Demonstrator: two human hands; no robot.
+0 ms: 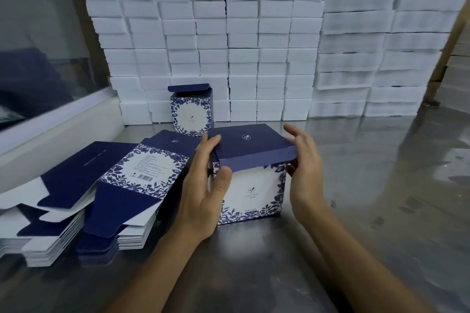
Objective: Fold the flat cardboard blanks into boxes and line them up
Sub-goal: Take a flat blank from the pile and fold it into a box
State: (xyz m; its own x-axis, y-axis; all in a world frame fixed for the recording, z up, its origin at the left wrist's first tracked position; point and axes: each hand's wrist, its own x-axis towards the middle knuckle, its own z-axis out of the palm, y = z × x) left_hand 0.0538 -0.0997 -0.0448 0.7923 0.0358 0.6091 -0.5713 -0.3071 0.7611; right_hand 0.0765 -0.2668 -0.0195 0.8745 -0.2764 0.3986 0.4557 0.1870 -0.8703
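Nearest me on the steel table [381,185], my left hand [203,193] gripped the near-left corner of the box [254,185] I was forming, thumb on its front, while my right hand [305,173] pinched its right edge, upper fingers spread loose, closing the navy lid flap [249,145]; whether anything was inside I couldn't tell. To the left, thick stacks of flat blanks [101,185] remained unfolded. Farther back one finished box [191,109] stood upright, top flap open, before the white foam blocks [229,46], so the job was barely started.
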